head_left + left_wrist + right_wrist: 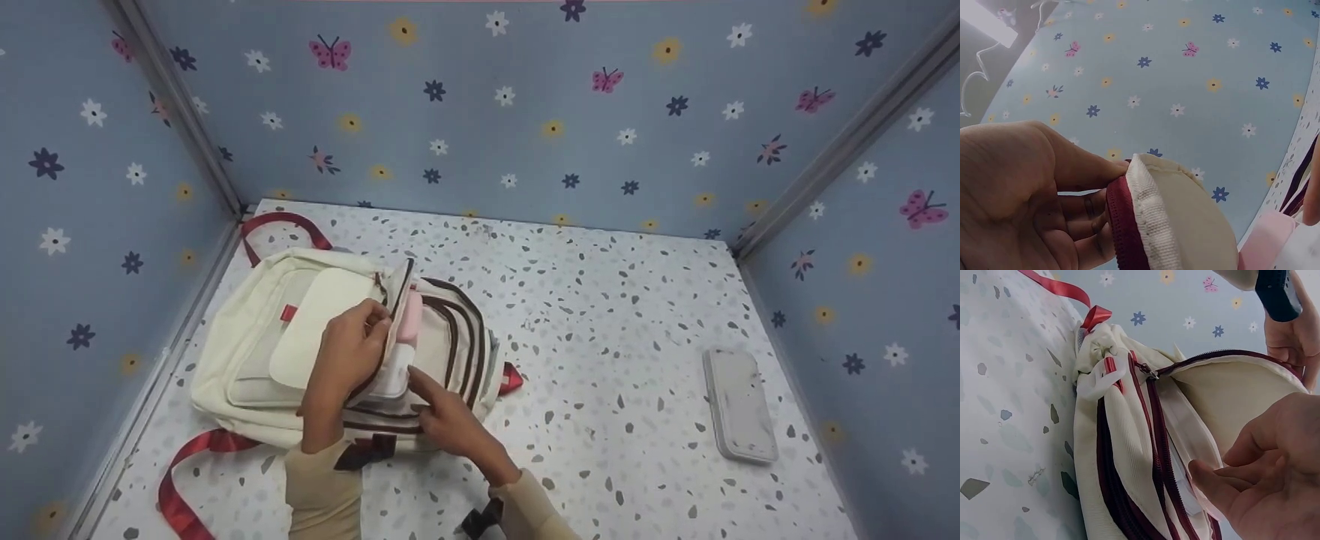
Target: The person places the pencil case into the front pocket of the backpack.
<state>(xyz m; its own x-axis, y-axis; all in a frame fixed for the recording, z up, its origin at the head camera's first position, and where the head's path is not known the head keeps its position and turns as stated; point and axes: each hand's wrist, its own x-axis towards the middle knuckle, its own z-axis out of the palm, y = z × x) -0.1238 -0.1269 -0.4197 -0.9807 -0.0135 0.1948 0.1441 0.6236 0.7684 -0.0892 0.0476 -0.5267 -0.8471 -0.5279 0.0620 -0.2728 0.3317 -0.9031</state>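
A cream backpack point(225, 367) lies on the speckled surface, its front pocket unzipped. My left hand point(349, 349) pinches the zipped edge of the pocket flap point(1157, 219) between thumb and fingers, holding it up and away from the bag. Inside the pocket sit a pink object point(410, 319) and a white object point(397, 375), side by side. My right hand point(448, 416) is at the pocket mouth, its index finger extended to the edge of the white object. The lower parts of both objects are hidden in the pocket.
A flat whitish case point(741, 405) with rounded corners lies at the right. Red straps point(180, 487) spread from the backpack on the left. Flower-patterned panels point(495, 112) enclose the back and both sides.
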